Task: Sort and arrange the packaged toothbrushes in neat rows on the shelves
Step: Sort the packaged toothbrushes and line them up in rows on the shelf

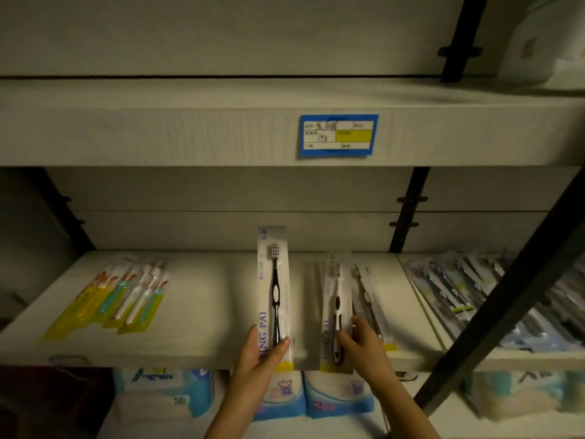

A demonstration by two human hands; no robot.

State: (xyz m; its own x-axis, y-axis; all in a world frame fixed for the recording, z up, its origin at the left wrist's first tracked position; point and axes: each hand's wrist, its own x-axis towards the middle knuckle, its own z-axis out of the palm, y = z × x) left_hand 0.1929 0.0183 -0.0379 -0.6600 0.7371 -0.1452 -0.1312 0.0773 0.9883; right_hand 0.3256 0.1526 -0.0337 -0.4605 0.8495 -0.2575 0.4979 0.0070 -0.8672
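Gripping a black toothbrush pack (274,296) by its bottom end, the left hand (264,351) holds it upright over the shelf (205,312), likely to pick its row; the right hand (361,342) pinches a white toothbrush pack (337,299) on the middle pile (368,296), probably squaring it.

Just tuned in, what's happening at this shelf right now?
A person is sorting toothbrush packs on the middle shelf. The left hand grips a black-brush pack by its lower end, held up off the shelf. The right hand grips a white-brush pack that lies over a few similar packs. Colourful packs lie fanned out at the left, and a dark pile sits at the right.
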